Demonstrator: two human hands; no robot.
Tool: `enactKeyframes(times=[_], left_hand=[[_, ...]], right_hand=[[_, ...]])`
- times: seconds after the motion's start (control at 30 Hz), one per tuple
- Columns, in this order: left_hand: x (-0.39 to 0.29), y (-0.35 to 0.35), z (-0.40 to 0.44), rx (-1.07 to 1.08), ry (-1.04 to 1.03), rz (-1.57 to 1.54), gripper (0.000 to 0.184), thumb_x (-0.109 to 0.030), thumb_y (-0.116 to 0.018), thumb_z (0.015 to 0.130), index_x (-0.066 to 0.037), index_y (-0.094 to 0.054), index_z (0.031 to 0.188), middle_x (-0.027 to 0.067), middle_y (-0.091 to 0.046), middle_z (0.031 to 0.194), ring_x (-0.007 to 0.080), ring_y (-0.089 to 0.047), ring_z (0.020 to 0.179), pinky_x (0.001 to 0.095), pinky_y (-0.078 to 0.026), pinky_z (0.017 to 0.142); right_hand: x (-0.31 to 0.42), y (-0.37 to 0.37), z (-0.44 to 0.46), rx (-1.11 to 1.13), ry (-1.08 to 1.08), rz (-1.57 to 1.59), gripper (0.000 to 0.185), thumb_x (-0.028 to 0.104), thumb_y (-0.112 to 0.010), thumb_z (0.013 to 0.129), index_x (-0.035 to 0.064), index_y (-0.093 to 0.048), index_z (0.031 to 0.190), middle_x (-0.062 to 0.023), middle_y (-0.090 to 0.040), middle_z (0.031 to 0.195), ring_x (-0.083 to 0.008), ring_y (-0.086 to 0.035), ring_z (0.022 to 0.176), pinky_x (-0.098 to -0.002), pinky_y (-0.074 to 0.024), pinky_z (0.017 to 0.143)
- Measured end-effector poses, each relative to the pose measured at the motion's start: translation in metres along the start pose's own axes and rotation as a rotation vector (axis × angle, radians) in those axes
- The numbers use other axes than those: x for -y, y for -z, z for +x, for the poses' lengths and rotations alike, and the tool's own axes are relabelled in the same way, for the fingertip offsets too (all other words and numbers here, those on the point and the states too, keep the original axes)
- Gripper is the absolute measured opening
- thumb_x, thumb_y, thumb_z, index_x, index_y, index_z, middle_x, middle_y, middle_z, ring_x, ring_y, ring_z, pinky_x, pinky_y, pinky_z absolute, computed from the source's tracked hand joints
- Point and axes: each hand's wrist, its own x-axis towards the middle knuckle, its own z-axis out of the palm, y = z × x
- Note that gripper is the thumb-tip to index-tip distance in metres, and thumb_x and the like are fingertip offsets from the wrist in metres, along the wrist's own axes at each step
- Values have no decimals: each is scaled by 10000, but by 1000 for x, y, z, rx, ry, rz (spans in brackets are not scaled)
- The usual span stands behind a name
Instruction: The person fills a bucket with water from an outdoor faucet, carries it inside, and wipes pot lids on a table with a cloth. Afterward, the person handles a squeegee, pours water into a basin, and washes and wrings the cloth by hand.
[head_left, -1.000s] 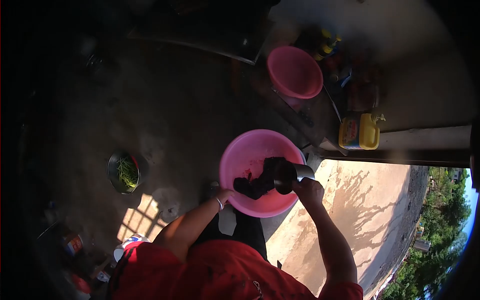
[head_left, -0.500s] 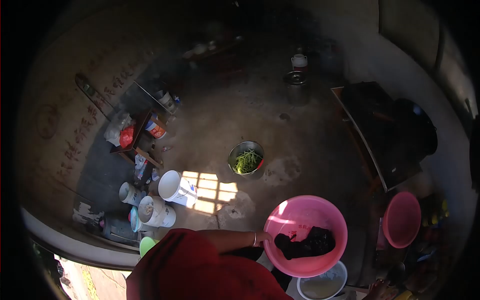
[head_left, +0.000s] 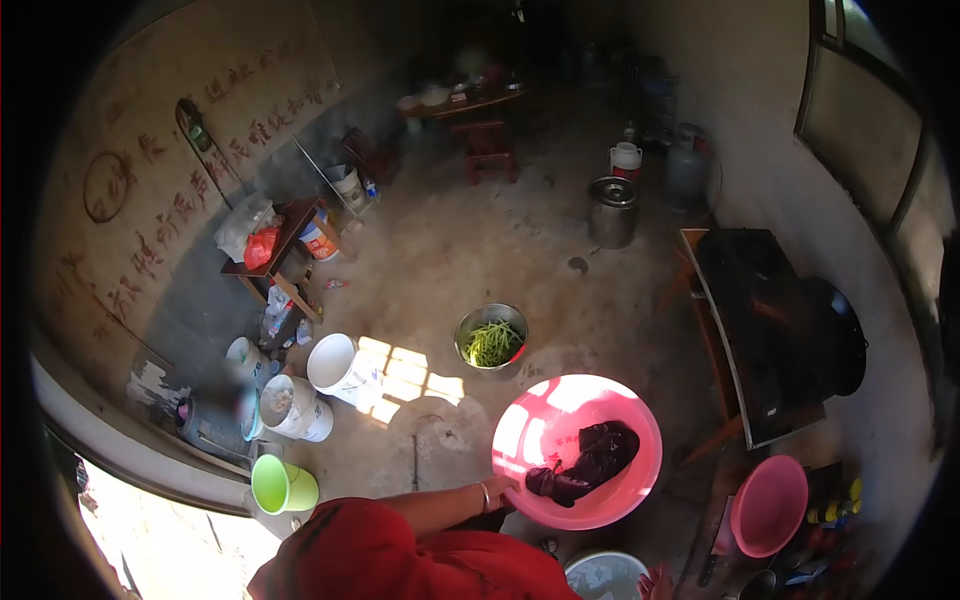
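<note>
My left hand [head_left: 502, 490] is closed on the near left rim of a large pink basin [head_left: 540, 410]. A dark, crumpled wet cloth or bag [head_left: 592, 466] lies inside the basin. Below the basin, at the bottom edge, stands a pale tub [head_left: 607, 578] with cloudy liquid. My right hand [head_left: 655, 582] shows only in part beside the tub's right rim, its fingers apart. A dark metal dipper [head_left: 758, 584] is partly visible farther right, apart from that hand.
Green stalks fill a metal bowl [head_left: 491, 336] on the floor. White buckets [head_left: 342, 366] and a green bucket [head_left: 270, 486] stand at left. A smaller pink basin [head_left: 768, 506] is at lower right, below a black stove table [head_left: 745, 330].
The view has swung toward the room. The dipper has left the pink basin and my right hand has let it go. The basin is now in brighter sunlight, with my left hand still on its rim.
</note>
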Motion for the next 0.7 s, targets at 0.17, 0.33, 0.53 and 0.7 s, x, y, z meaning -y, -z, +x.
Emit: enactKeyframes(times=[0.17,0.33,0.53,0.7], left_hand=[[-42,-13,36,71,-95,-8,51,-58,-557,752,-19,-553,786,79,-579,728,185,-592,676,282,-520,606],[-114,15,74,212,-177,4,56,-53,-556,752,-14,-557,793,88,-588,747,194,-596,691,289,-517,628],[-246,-41,119,405,113,-54,64,-47,-556,753,-7,-562,802,98,-599,770,205,-601,708,297,-513,654],[-264,-33,141,496,-7,-107,70,-41,-556,753,-1,-566,809,107,-608,789,213,-605,723,303,-510,676]], right_hand=[[99,-228,48,242,-42,-12,670,457,-565,791,21,-346,1250,-102,-490,1137,-266,-501,1030,-443,-408,825],[160,-313,122,352,9,-287,362,338,-548,814,50,-525,1032,-96,-597,878,-228,-590,813,-409,-480,725],[202,-378,192,346,-64,-150,139,209,-484,840,88,-516,901,-22,-545,815,-184,-560,777,-368,-475,725],[263,-455,244,273,-37,-208,116,228,-525,801,112,-523,810,15,-487,711,-121,-497,659,-282,-441,591]])
